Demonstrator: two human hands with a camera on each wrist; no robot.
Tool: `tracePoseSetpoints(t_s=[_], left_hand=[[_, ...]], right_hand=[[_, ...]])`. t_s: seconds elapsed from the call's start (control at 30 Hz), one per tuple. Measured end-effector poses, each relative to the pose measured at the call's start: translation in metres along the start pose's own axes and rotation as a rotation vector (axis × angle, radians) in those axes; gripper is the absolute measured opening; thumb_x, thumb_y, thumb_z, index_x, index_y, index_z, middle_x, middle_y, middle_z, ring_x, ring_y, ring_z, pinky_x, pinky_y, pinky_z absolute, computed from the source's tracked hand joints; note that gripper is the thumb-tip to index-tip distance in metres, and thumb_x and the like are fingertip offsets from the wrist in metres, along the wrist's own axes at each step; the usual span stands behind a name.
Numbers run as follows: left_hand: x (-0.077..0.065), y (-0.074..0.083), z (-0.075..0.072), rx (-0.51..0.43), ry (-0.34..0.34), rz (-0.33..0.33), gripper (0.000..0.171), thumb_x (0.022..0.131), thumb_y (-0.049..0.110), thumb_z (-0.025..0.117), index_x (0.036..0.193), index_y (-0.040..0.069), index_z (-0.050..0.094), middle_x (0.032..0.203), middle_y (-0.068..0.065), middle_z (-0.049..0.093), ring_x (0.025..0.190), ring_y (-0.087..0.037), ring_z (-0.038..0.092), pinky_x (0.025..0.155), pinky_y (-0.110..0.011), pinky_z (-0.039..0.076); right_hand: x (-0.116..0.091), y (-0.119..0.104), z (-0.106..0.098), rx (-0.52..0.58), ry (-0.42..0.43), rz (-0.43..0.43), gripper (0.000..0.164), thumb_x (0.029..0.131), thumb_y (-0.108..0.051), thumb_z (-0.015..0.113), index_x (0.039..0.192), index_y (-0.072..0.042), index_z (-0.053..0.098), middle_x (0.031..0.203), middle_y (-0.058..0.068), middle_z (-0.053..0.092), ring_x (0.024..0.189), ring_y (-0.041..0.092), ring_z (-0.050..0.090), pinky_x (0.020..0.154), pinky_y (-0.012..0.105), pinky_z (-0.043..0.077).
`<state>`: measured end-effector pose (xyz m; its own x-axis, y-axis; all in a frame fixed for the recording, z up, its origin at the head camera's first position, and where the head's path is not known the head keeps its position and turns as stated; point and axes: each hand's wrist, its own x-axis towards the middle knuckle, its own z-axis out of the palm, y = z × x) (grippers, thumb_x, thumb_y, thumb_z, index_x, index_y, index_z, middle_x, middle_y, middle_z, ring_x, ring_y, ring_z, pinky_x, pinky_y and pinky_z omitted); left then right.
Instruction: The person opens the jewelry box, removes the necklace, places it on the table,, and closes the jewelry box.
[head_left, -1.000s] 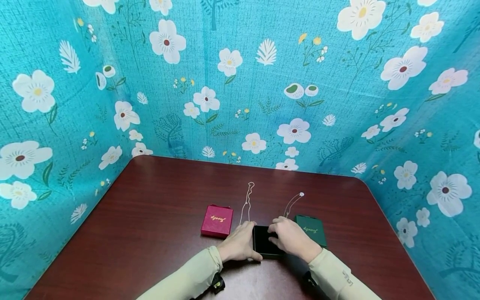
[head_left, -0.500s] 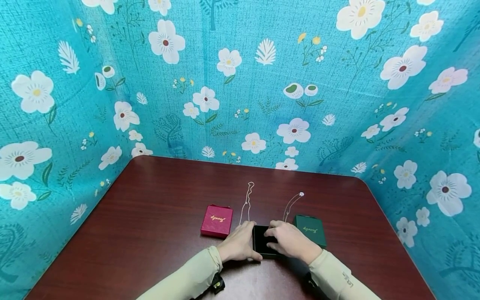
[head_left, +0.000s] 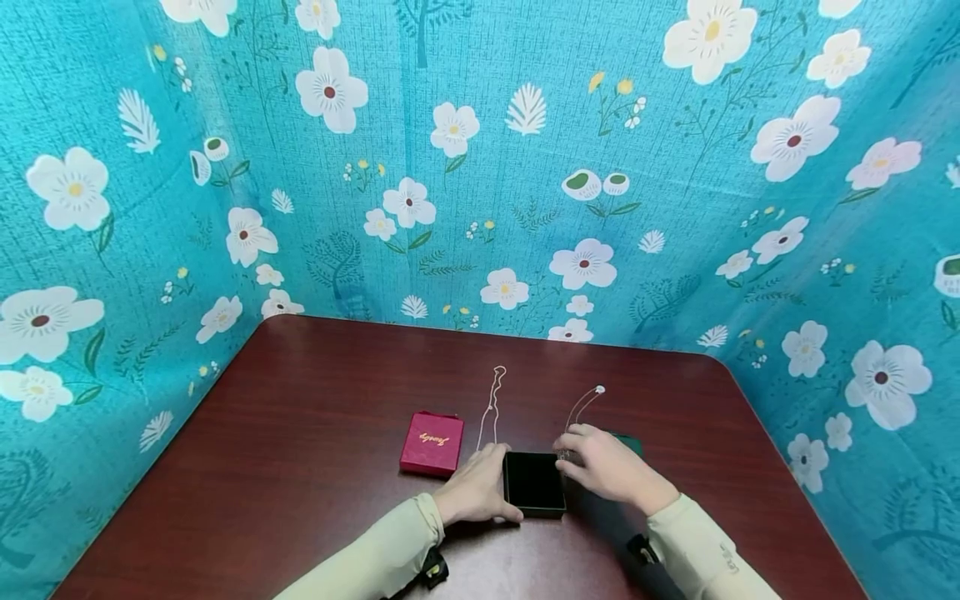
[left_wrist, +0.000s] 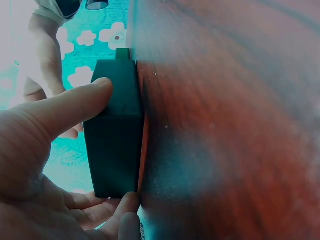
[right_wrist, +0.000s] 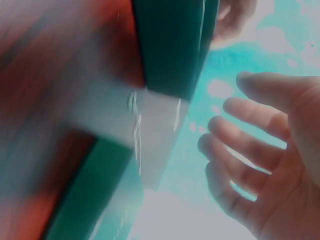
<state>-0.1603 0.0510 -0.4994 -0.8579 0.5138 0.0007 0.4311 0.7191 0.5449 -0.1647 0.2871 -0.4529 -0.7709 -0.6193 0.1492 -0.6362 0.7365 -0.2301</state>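
My left hand (head_left: 476, 490) grips a dark green jewelry box (head_left: 534, 483) with a black interior, which stands uncovered on the table. In the left wrist view the thumb (left_wrist: 97, 95) lies along one side of the box and the fingers curl at another. My right hand (head_left: 611, 467) is just right of the box, fingers spread and holding nothing in the right wrist view. Beyond its fingertips lies a thin chain necklace with a white pendant (head_left: 600, 389), its near part hidden by the hand. A green lid (head_left: 628, 442) lies mostly hidden behind the right hand.
A closed red jewelry box (head_left: 432, 443) with gold lettering sits left of my left hand. A second chain necklace (head_left: 492, 406) stretches away from that hand. The dark red table (head_left: 322, 392) ends at a blue flowered cloth (head_left: 480, 208).
My right hand has left the inside of the green box and moved right, uncovering the black interior and covering most of the green lid. The left hand keeps its hold.
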Motion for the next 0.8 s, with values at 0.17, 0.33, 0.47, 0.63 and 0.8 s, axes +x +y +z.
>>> tracePoseSetpoints(t_s=[0.17,0.33,0.47,0.63,0.8], left_hand=[[-0.001,0.0,-0.001,0.002,-0.001,-0.008,0.095,0.057,0.042,0.088,0.131,0.001,0.044,0.12,-0.007,0.052,0.113,-0.021,0.049,0.098,-0.034,0.039],[0.0,-0.001,-0.001,-0.001,0.004,-0.008,0.096,0.057,0.042,0.088,0.131,0.001,0.044,0.119,-0.007,0.052,0.113,-0.021,0.049,0.097,-0.034,0.039],[0.001,-0.002,0.0,-0.007,0.013,0.002,0.096,0.057,0.041,0.088,0.131,0.001,0.044,0.12,-0.008,0.052,0.113,-0.023,0.049,0.098,-0.034,0.039],[0.0,-0.003,0.002,-0.029,0.011,0.003,0.096,0.057,0.041,0.088,0.132,0.001,0.043,0.121,-0.008,0.052,0.116,-0.023,0.048,0.099,-0.035,0.038],[0.0,-0.002,0.003,-0.027,0.017,0.005,0.097,0.057,0.041,0.088,0.133,0.0,0.043,0.122,-0.008,0.051,0.117,-0.023,0.048,0.099,-0.035,0.038]], right_hand=[[-0.012,0.017,-0.007,-0.045,-0.045,0.133,0.042,0.082,-0.025,0.074,0.116,-0.004,0.062,0.108,0.009,0.057,0.101,0.027,0.052,0.083,0.044,0.046],[-0.027,0.036,-0.01,-0.07,-0.104,0.258,0.076,0.07,-0.038,0.082,0.129,0.002,0.052,0.12,0.018,0.052,0.11,0.039,0.046,0.087,0.057,0.04],[-0.035,0.052,-0.005,-0.066,-0.129,0.318,0.094,0.062,-0.044,0.085,0.134,0.002,0.047,0.127,0.019,0.048,0.114,0.041,0.043,0.088,0.061,0.036],[-0.04,0.065,0.003,-0.037,-0.176,0.354,0.103,0.058,-0.047,0.087,0.138,0.001,0.042,0.132,0.02,0.044,0.117,0.041,0.042,0.088,0.062,0.035],[-0.043,0.069,0.005,-0.023,-0.18,0.354,0.104,0.057,-0.042,0.089,0.138,0.002,0.042,0.129,0.019,0.046,0.115,0.04,0.043,0.087,0.055,0.042]])
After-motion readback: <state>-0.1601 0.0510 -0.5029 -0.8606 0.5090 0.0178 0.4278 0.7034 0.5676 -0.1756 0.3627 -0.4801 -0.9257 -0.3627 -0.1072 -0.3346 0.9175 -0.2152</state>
